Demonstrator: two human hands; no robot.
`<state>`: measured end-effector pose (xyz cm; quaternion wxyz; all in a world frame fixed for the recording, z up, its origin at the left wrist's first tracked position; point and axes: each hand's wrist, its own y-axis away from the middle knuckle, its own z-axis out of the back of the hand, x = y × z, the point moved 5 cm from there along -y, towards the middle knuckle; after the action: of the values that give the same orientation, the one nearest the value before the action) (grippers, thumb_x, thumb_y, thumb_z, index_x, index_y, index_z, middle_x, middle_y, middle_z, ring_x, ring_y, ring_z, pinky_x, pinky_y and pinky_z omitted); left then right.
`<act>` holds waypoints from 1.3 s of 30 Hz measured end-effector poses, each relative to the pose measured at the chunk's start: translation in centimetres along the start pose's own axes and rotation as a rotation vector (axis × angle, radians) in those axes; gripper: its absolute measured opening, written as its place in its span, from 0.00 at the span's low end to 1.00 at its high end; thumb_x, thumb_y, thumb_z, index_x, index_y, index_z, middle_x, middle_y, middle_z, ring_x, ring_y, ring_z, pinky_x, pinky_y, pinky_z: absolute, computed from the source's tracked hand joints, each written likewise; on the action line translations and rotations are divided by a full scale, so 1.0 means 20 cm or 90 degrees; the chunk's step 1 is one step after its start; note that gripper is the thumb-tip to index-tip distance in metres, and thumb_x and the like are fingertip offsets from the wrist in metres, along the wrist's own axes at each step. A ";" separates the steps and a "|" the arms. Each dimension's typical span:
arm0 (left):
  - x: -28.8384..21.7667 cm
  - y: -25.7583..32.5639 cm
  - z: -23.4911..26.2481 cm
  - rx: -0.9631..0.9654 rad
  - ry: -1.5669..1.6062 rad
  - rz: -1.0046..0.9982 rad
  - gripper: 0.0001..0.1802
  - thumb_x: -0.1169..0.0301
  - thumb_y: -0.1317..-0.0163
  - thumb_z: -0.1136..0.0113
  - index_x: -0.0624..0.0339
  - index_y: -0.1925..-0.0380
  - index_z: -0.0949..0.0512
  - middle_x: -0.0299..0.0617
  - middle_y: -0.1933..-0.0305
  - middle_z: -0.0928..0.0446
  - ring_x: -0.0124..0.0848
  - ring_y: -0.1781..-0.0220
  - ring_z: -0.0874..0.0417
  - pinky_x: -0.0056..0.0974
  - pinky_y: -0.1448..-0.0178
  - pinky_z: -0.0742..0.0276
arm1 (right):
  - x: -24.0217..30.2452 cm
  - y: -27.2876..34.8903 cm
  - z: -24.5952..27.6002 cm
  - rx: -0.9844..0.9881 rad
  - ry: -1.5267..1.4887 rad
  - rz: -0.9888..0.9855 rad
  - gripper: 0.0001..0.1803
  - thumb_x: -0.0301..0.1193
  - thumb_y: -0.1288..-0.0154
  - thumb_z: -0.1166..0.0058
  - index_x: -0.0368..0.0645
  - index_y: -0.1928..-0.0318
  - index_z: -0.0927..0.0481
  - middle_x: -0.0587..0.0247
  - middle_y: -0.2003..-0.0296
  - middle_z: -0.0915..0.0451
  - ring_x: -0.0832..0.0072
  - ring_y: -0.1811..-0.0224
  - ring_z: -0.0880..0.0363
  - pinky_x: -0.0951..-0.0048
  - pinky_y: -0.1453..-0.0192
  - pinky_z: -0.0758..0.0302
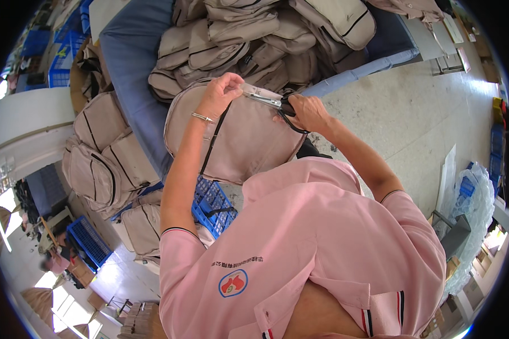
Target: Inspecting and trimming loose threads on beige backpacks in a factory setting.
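Observation:
A beige backpack (249,147) with a black zipper lies in front of me, against the side of a blue fabric-lined bin. My right hand (311,113) is closed round the black handles of a pair of scissors (268,100). The metal blades point left across the upper part of the backpack. Just beyond their tips is my left hand (219,96), thumb and fingers pinched together near the bag's top edge. What it pinches is too small to make out. A bracelet (202,117) circles my left wrist.
The blue bin (131,73) holds a heap of beige backpacks (232,34). More backpacks (102,152) are stacked at the left. A blue plastic crate (214,206) stands below the bag. Clear plastic wrapping (474,226) lies at the right, on the grey floor (390,124).

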<state>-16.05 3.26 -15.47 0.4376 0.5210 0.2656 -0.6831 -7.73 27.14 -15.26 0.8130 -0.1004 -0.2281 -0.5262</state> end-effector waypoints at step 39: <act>0.12 1.32 -0.26 -0.840 -0.093 0.319 0.22 0.68 0.38 0.32 0.68 0.48 0.26 0.46 0.46 0.25 0.37 0.44 0.25 0.40 0.41 0.28 | -0.05 0.00 -0.02 -0.096 -0.201 -0.266 0.32 0.56 0.52 0.29 0.37 0.71 0.25 0.47 0.76 0.23 0.47 0.69 0.23 0.54 0.62 0.28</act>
<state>9.28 -5.75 -16.87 0.8225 0.1456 0.4663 -0.2914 -8.08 27.81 -16.07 0.6312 -0.1922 -0.3281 -0.6760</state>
